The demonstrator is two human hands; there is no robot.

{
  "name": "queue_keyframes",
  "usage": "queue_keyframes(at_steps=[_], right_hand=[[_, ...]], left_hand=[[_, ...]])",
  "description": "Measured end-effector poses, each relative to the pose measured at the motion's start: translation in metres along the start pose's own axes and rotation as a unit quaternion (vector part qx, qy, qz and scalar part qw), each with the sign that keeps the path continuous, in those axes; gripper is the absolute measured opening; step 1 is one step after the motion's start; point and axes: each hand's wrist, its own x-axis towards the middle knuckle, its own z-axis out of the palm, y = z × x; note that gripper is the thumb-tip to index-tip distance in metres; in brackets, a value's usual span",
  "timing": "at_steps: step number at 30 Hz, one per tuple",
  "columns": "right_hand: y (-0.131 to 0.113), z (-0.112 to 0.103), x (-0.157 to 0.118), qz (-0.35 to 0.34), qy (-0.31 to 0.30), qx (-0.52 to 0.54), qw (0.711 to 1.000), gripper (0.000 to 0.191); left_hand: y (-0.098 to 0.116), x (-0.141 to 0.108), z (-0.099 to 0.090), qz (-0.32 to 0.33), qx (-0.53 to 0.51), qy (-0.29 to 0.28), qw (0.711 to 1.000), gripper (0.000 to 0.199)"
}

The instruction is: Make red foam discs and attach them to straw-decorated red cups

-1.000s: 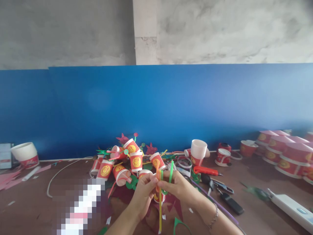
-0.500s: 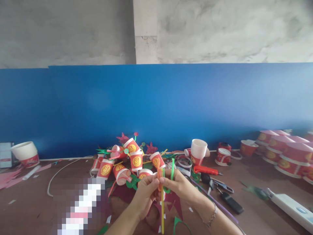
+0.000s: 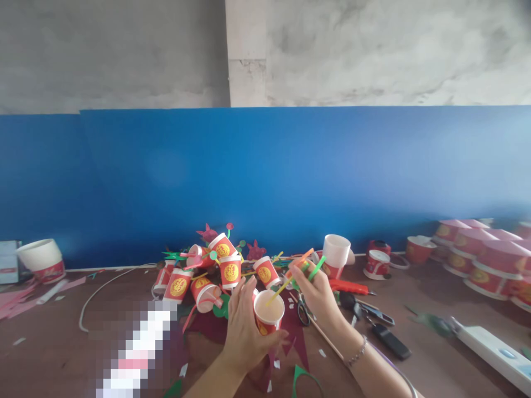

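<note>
My left hand (image 3: 244,331) is around a red paper cup (image 3: 270,309) with its mouth tilted toward me, the fingers along its left side and the thumb low in front. In my right hand (image 3: 313,284) is a small bunch of bendy drinking straws (image 3: 317,266), orange, green and yellow. The yellow straw (image 3: 280,290) slants down from that hand, and its lower end lies across the cup's mouth; how far it goes inside I cannot tell. Behind my hands lies a heap of red cups (image 3: 230,272) with yellow emblems, straws and paper cut-outs.
Scissors (image 3: 303,315) and a thin stick lie beside my right forearm. Further right are a red-handled tool (image 3: 349,287), keys with a black fob (image 3: 390,340), a white device (image 3: 493,348) and stacked cups (image 3: 493,271). A blue panel (image 3: 257,177) stands behind. Paper scraps litter the brown table.
My hands have parted. My left hand has come around a paper cup, while my right hand has moved right with the straws, which were upright between both hands and now slant.
</note>
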Motion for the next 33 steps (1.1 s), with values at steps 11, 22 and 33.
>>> queue_keyframes(at_steps=[11, 22, 33], right_hand=[[0.01, 0.011, -0.013, -0.046, -0.16, -0.13, 0.977, 0.021], [-0.001, 0.013, -0.02, -0.167, -0.143, -0.175, 0.96, 0.013], [-0.004, 0.015, -0.023, -0.207, -0.154, -0.204, 0.944, 0.012]], left_hand=[[0.001, -0.003, 0.015, 0.032, 0.055, 0.02, 0.998, 0.085], [0.006, -0.007, 0.015, 0.052, 0.036, 0.111, 0.992, 0.075], [0.002, -0.013, 0.017, 0.052, 0.042, 0.108, 0.992, 0.078]])
